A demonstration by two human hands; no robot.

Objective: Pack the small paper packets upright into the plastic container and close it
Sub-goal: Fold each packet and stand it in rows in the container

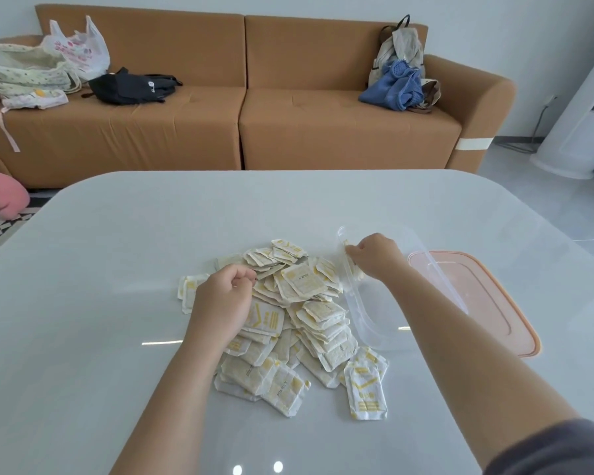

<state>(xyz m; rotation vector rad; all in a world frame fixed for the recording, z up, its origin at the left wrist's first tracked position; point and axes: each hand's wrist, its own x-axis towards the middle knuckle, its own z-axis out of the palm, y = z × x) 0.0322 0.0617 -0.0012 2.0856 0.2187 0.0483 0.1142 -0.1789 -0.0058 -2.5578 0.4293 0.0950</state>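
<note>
A heap of small white paper packets [299, 317] with yellow print lies in the middle of the white table. My left hand [222, 296] rests on the heap's left side, fingers curled; whether it holds a packet is hidden. To the right stands the clear plastic container [367, 323], open. My right hand [374, 255] is inside its far end, fingers curled round a few upright packets [352, 269] against the wall. The pink lid [487, 303] lies flat just right of the container.
The white table [117, 303] has rounded far corners. Behind it stands a brown sofa [247, 125] with bags and clothes on it. A pink soft toy [0, 197] lies on the floor at left.
</note>
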